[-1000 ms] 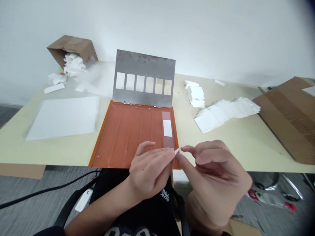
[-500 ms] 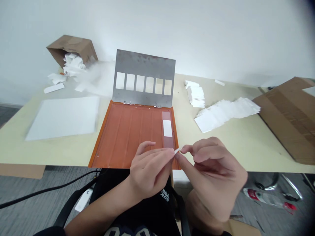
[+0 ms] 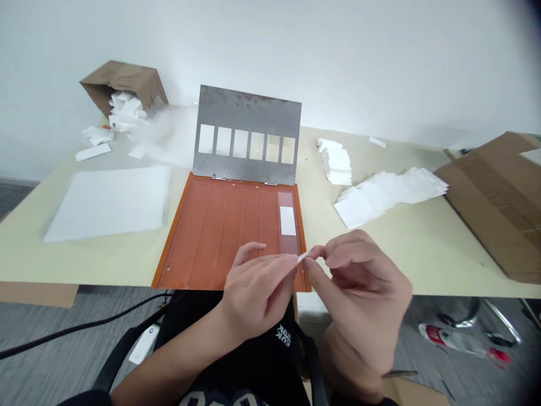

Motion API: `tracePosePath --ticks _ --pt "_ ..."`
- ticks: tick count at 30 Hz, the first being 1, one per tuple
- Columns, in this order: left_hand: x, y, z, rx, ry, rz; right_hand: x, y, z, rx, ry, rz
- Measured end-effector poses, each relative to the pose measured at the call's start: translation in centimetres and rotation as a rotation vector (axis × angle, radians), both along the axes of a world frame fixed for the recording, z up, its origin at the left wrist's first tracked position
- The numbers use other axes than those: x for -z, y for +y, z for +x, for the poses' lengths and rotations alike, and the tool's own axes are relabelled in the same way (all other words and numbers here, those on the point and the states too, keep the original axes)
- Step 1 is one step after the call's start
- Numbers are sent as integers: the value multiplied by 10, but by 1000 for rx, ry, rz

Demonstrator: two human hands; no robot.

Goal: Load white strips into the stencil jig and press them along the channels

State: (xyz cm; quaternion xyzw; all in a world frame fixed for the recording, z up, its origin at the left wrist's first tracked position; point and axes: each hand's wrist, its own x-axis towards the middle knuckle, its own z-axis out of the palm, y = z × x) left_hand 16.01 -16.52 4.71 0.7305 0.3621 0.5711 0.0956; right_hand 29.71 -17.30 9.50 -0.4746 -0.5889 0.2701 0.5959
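Above the table edge (image 3: 105, 270), both hands, right (image 3: 359, 299) slightly higher than before, left (image 3: 257, 293), pinching white strip (image 3: 302, 257).

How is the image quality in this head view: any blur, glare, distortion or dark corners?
Head view: lighting is soft and even, with no strong glare; the right hand looks slightly motion-blurred, the left hand sharper; the white sheet at left is soft at its edges; the table edge bows from wide-angle distortion; the top right corner darkens.
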Motion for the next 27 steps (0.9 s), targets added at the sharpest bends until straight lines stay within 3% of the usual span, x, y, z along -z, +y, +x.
tracePosePath --ticks 11,27 --pt "-5 2 5 -91 -6 -29 4 2 2 27 -82 2" --pt "-12 -2 6 -109 -67 -205 6 0 -1 -15 -29 -19"
